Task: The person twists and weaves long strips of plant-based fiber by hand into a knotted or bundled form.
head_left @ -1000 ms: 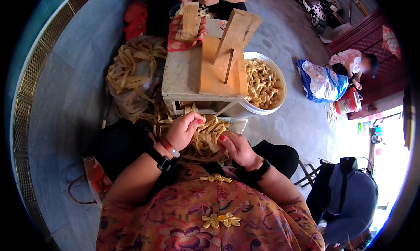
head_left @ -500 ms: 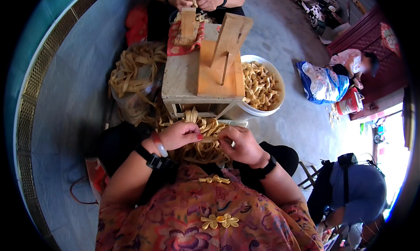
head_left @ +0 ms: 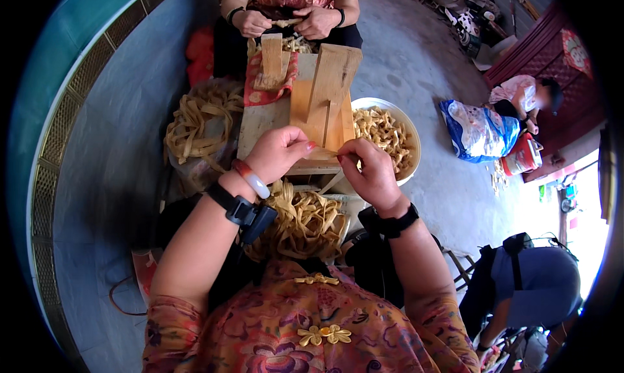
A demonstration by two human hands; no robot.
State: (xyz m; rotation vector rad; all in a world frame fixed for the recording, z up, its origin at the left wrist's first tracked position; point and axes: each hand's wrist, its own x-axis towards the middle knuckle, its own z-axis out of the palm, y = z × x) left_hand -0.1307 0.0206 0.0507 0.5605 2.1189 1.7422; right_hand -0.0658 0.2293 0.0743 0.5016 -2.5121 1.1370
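My left hand (head_left: 276,155) and my right hand (head_left: 367,171) are closed in pinches on a thin tan strip (head_left: 325,151), held taut between them at the table's near end (head_left: 260,119). Just beyond, a tall wooden board (head_left: 328,74) stands upright on an orange wooden base (head_left: 300,97). A smaller wooden block (head_left: 272,61) stands on red patterned cloth (head_left: 257,97). Below my hands, a tangled pile of tan strips (head_left: 299,223) lies near my lap. A white bucket (head_left: 413,142) of short tan pieces stands right of the table.
A bag of strips (head_left: 201,126) sits left. Across the table, a co-worker's hands (head_left: 315,23) hold a tan piece. At right are a seated person (head_left: 513,97), a blue-white bag (head_left: 478,132), a red bucket (head_left: 520,155) and a bending person in blue (head_left: 533,282).
Both my hands have risen from the pile of strips toward the table, drawing out a strip between them. The person at lower right has bent over, and the co-worker's hands have moved apart.
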